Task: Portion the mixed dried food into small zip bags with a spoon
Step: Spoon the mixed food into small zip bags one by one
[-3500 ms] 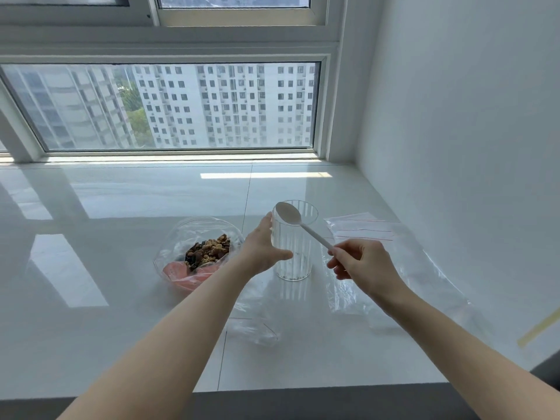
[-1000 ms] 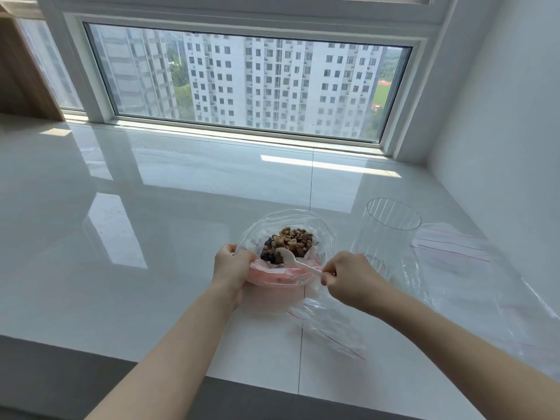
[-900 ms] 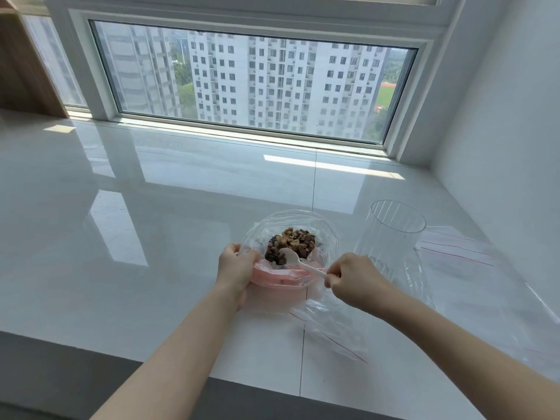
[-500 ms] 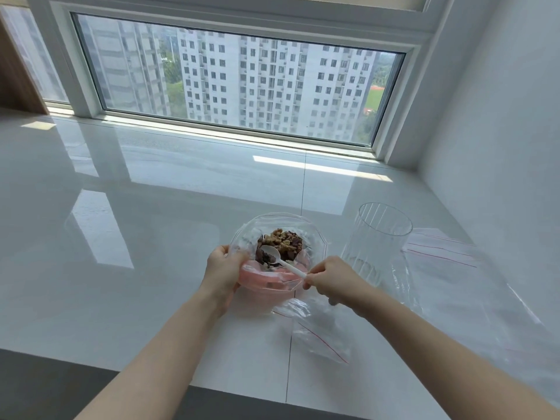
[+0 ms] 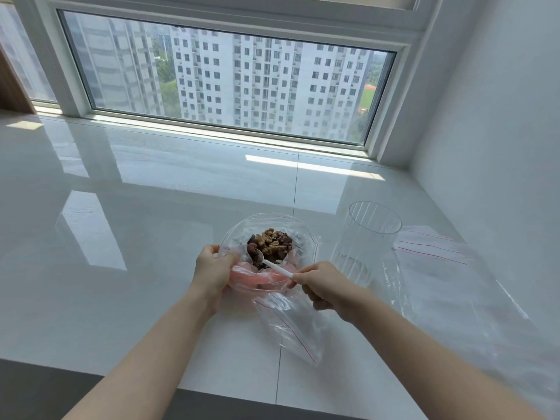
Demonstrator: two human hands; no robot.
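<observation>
A: Where was the mixed dried food (image 5: 270, 244) at that point?

B: Heaped in a clear bag (image 5: 266, 225) that lined a pink bowl (image 5: 257, 278), sitting on the glossy white surface (image 5: 151, 237) in front of the person. Walnut pieces and darker dried fruit, as far as I could tell.

A: And the hands?

B: The left hand (image 5: 212, 272) had its fingers curled round the near left edge of the bowl and the bag's rim, steadying it. The right hand (image 5: 321, 287) pinched the handle end of a white plastic spoon (image 5: 272, 263), its fingers closed on it, with the spoon's bowl dug into the near side of the heap.

A: How would you expect the stuff to handle?

B: Light, loose and crumbly, I'd say; the nuts would roll off a shallow spoon if it tipped. The spoon looked thin, so a hold nearer its bowl might have been steadier.

A: And the zip bags?

B: One small zip bag (image 5: 291, 325) lay flat and limp just in front of the bowl, under the right wrist; more bags (image 5: 436, 250) lay to the right. Thin, slippery film. Best taken at the stiffer red-lined mouth. A ribbed clear cup (image 5: 366, 241) stood just right of the bowl, empty as far as I could see.
</observation>
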